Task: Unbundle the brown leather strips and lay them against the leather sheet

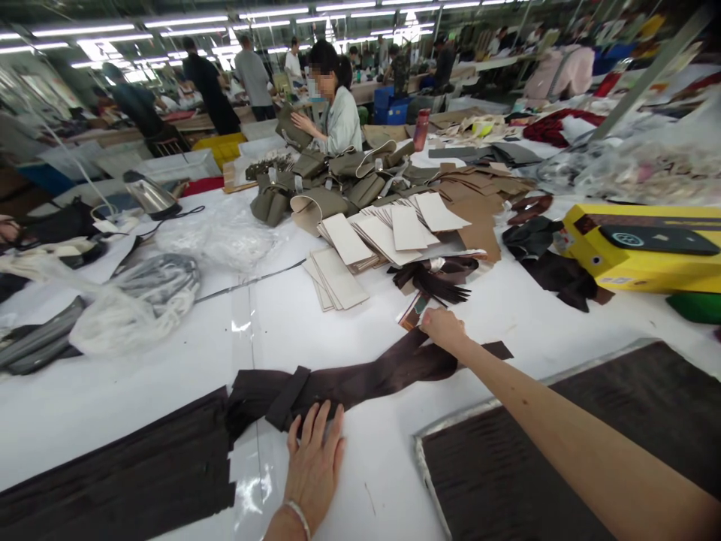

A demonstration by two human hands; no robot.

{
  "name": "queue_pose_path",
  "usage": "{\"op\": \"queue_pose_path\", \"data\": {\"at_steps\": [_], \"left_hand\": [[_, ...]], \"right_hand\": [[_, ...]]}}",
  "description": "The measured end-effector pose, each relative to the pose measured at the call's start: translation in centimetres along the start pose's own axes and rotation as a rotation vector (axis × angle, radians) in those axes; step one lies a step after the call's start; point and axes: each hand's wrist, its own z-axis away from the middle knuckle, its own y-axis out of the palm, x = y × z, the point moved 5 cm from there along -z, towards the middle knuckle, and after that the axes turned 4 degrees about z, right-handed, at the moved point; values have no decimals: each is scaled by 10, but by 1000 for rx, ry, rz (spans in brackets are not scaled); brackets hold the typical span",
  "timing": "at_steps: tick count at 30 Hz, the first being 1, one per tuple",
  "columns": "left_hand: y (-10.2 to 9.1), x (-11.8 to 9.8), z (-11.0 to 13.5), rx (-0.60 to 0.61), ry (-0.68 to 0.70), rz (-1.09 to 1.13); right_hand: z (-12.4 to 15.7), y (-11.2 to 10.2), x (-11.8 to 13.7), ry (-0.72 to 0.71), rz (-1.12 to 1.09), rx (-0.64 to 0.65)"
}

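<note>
Strips of dark material lie bunched on the white surface, lower centre of the frame. The left hand, unclenched with fingers extended, would best press their near edge evenly; the right hand curls at their upper-right end, whether pinching them is unclear, so any pull should be gentle.
</note>
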Motion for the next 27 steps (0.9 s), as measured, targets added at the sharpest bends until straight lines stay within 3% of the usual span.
{"op": "queue_pose_path", "data": {"at_steps": [5,10,13,16,19,22,24,27], "left_hand": [[-9,-1,-2,-47,-77,57],[-7,4,7,-49,-59,126],[-23,2,-3,-127,-137,337],[-60,-16,-36,-142,-249,684],[-103,-53,-78,25,-189,1073],[-131,-89,-99,299,-79,1402],[-134,-104,-96,491,-101,1544],[-127,-118,-73,708,-162,1580]], "right_hand": [[14,-14,4,-123,-202,-72],[44,-48,14,-263,-433,-125],[82,-67,29,-357,-605,-23],[130,-79,49,-427,-745,189],[177,-92,60,-442,-891,372],[214,-108,52,-413,-1068,498],[230,-117,37,-369,-1161,540],[249,-117,1,-240,-1244,535]]}}
